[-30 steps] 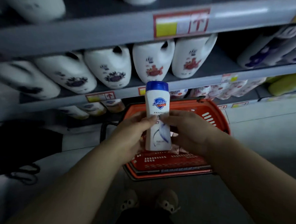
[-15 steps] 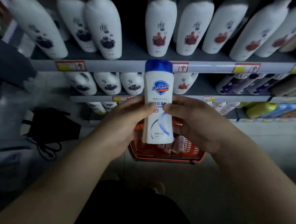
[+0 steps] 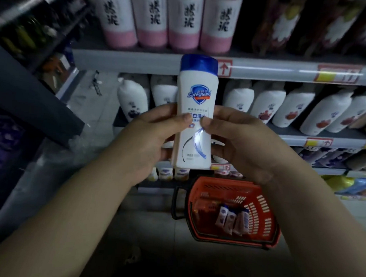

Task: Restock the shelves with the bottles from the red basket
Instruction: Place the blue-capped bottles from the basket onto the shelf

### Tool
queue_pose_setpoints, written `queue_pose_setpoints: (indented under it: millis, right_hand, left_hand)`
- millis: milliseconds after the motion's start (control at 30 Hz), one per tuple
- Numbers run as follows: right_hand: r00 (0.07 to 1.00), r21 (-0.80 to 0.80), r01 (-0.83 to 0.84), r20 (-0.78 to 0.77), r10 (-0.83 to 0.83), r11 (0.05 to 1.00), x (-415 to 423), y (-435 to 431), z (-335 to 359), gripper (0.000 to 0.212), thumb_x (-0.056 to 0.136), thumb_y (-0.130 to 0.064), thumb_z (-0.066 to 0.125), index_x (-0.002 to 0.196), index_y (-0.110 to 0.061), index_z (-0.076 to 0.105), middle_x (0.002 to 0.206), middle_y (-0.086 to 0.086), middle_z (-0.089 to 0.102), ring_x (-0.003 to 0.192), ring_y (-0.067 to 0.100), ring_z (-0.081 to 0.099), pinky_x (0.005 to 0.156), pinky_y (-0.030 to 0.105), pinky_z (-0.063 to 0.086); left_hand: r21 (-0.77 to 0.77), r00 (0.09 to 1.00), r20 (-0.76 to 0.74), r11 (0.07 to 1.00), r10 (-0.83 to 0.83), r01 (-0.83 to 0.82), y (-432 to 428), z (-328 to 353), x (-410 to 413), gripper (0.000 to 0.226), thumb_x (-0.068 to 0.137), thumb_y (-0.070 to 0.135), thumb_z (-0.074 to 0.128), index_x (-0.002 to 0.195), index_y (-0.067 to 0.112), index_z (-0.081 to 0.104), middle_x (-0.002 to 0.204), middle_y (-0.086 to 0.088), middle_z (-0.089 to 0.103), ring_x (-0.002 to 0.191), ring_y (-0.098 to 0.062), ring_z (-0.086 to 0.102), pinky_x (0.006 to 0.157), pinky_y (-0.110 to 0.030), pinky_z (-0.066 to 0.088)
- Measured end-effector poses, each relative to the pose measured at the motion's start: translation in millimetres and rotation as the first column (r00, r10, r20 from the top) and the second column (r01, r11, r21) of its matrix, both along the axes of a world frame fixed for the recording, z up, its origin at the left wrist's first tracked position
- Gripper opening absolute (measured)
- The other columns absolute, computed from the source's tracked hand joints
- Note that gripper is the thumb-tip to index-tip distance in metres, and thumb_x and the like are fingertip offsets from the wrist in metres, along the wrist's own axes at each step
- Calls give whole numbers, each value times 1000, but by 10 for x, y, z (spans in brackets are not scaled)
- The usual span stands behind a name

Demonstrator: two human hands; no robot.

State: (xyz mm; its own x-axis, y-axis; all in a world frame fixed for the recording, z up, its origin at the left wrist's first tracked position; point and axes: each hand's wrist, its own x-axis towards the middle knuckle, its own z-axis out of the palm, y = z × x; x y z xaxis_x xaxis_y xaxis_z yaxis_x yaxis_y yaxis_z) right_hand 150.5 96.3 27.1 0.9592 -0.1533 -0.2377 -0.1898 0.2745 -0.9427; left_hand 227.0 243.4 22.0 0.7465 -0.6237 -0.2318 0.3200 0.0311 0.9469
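Bare left grip point(image 3: 150, 141), right grip point(image 3: 239, 145), forearms point(image 3: 79, 207); dark garment point(image 3: 107, 276) below

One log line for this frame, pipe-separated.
left hand: holds bottle | right hand: holds bottle | bottle: upright, before shelves | basket: on floor, spare bottles inside

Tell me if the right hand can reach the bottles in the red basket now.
Probably not yet: the right hand grips the Safeguard bottle with the left hand, and the red basket sits low on the floor. Nothing covers it.

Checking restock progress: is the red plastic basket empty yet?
Not empty: several small white blue-capped bottles lie inside the red plastic basket.
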Motion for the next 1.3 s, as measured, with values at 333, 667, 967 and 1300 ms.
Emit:
queue_pose_setpoints:
  millis: [333, 667, 967, 1300]
  right_hand:
    - [978, -68, 89, 195, -74, 994, 739, 938, 667, 25, 92, -12, 54, 117, -10, 61, 101, 6, 72, 85, 14, 69, 71, 27, 57]
    - [907, -275, 163, 421, -34, 947, 1105, 1400, 1346, 32, 93, -16, 55, 126, -20, 57, 106, 8, 72, 92, 19, 71, 75, 32, 59]
    - [839, -433, 230, 542, 48, 872, 1467, 1369, 2020, 34, 91, -15, 60, 125, -17, 57, 104, 11, 72, 95, 23, 70, 84, 44, 57]
    - [732, -511, 461, 681, 15, 726, 2268, 1054, 2724, 38, 90, -14, 60, 127, -19, 55, 106, 7, 66, 98, 21, 65, 82, 37, 57]
  left_hand:
    - [-59, 966, 240, 992, -93, 110, 869, 707, 811, 36, 71, 30, 61, 106, 24, 69, 101, -2, 75, 91, -16, 71, 68, -32, 57]
    - [-178, 917, 397, 978, -28, 107, 1244, 1446, 1200, 41, 79, 26, 60, 119, 19, 63, 112, -8, 71, 98, -23, 70, 85, -42, 58]
    - [-328, 860, 463, 943, 216, -60, 1164, 2046, 1465, 10, 91, 17, 60, 100, 18, 62, 92, 0, 75, 80, -14, 73, 64, -33, 59]
    - [-299, 598, 737, 946, 314, -129, 862, 2713, 2076, 28, 92, 11, 60, 117, 24, 62, 108, 5, 70, 97, -13, 68, 81, -35, 57]
